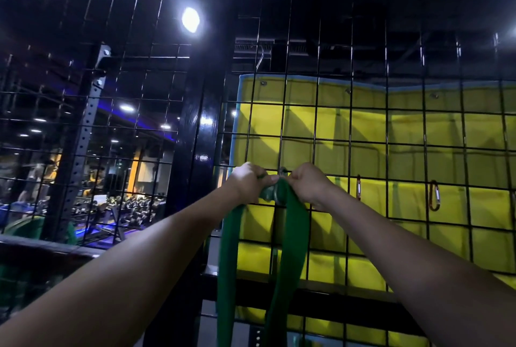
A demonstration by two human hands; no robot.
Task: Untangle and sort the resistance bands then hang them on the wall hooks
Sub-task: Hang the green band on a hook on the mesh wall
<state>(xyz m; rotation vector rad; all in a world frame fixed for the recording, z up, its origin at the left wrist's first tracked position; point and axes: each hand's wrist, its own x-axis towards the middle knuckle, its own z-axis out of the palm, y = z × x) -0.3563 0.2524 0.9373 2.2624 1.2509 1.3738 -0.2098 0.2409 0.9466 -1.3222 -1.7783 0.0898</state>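
Observation:
A wide green resistance band (290, 235) hangs in two strands down the black wire grid wall (368, 128). Its top is bunched at a metal hook or clip (282, 172) on the grid, between my hands. My left hand (247, 180) grips the bunched band on the left of the hook. My right hand (308, 183) pinches the band on the right of the hook. Both arms reach up and forward. The band's lower end runs out of view at the bottom.
Two orange carabiners (434, 196) (358, 187) hang on the grid to the right. A yellow padded mat (405, 134) sits behind the grid. A black post (201, 128) divides the panels. Dumbbell racks (131, 207) lie beyond on the left.

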